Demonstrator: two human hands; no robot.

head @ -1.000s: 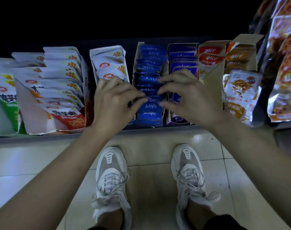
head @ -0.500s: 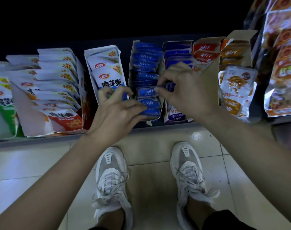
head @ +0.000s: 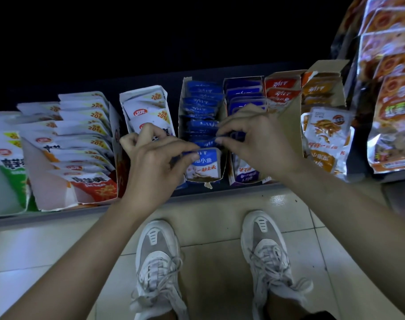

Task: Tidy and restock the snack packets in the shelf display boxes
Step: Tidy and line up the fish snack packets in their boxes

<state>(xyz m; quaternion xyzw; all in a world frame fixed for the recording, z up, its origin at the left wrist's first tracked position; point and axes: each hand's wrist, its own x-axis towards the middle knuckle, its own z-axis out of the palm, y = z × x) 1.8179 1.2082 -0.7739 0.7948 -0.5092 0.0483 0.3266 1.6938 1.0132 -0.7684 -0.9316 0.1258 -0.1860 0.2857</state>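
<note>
Over blue box (head: 181,112) | left hand (head: 155,165), right hand (head: 256,144) | pinching blue packets (head: 202,103)

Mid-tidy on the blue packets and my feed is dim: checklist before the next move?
1. Pinch of left hand on front blue fish-snack packet: ok.
2. Pinch of right hand on blue packet behind: ok.
3. Front packet upright, label outward: ok.
4. Row kept inside its cardboard display box: ok.
5. Evenness of rear blue packets: not ok, skewed.
6. State of purple packets under right hand: cannot tell.
</note>
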